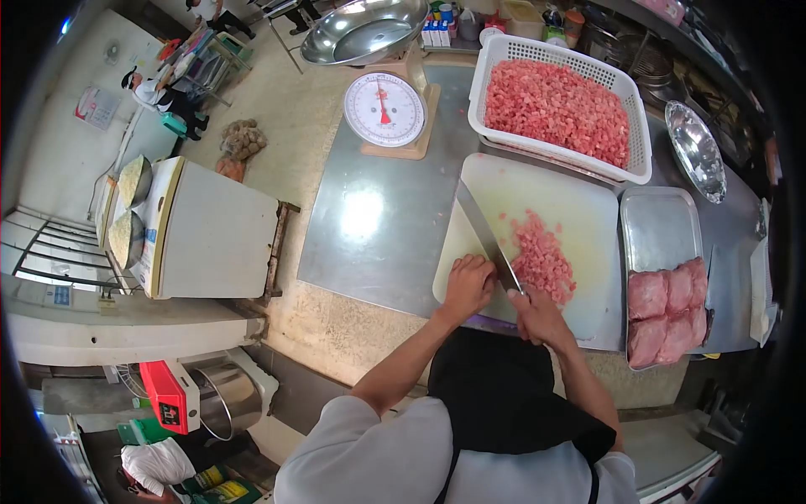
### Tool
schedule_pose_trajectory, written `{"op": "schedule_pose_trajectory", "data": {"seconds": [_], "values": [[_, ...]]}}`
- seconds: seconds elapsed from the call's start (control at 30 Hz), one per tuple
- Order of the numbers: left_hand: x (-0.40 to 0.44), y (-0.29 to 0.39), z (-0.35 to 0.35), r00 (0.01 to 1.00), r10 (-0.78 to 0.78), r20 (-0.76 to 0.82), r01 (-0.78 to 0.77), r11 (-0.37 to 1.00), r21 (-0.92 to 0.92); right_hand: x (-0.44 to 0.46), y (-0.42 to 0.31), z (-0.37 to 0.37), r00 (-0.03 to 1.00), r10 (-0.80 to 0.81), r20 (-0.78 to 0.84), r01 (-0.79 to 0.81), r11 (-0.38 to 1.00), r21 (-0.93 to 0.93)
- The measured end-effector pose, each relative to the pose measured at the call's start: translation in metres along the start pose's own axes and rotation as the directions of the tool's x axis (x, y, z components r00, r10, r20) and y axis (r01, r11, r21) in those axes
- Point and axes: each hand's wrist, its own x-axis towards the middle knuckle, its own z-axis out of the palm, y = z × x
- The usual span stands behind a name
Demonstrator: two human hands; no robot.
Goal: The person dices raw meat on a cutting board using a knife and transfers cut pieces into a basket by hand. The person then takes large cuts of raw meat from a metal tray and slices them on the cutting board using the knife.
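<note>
A long kitchen knife (483,223) lies slanted over the white cutting board (579,197), its tip pointing away from me. My right hand (537,316) is closed around its handle, at the near edge of the board. Just left of the blade, my left hand (470,282) rests on the board with its fingers curled in; anything under them is hidden. A loose heap of diced pink meat (541,260) sits to the right of the blade, with a few stray bits around it.
Behind the board stands a white perforated basket (561,149) full of diced meat (554,105). A metal tray (659,220) with several raw meat slabs (667,307) lies at right. A dial scale (384,111) carrying a steel bowl (365,34) is at back left. Other people are farther off.
</note>
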Motion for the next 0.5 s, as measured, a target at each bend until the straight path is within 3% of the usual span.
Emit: {"op": "schedule_pose_trajectory", "data": {"seconds": [0.2,0.3,0.4,0.5], "values": [[-0.002,-0.008,-0.008,0.997,-0.037,0.075,0.038,0.999,-0.017,-0.023,-0.001,0.004,0.993,0.111,0.049,-0.113,0.992,0.051],[-0.002,-0.008,-0.007,0.997,-0.028,0.075,0.027,1.0,0.015,-0.003,0.004,0.01,1.0,0.001,0.029,-0.001,1.0,-0.005],[-0.003,-0.006,-0.014,0.996,-0.015,0.089,0.015,1.0,0.0,-0.004,-0.006,0.005,0.999,0.006,0.044,-0.004,0.999,-0.045],[-0.006,-0.016,-0.009,0.997,0.004,0.071,-0.002,0.999,-0.036,-0.02,-0.002,0.01,0.997,0.063,0.051,-0.065,0.996,0.053]]}}
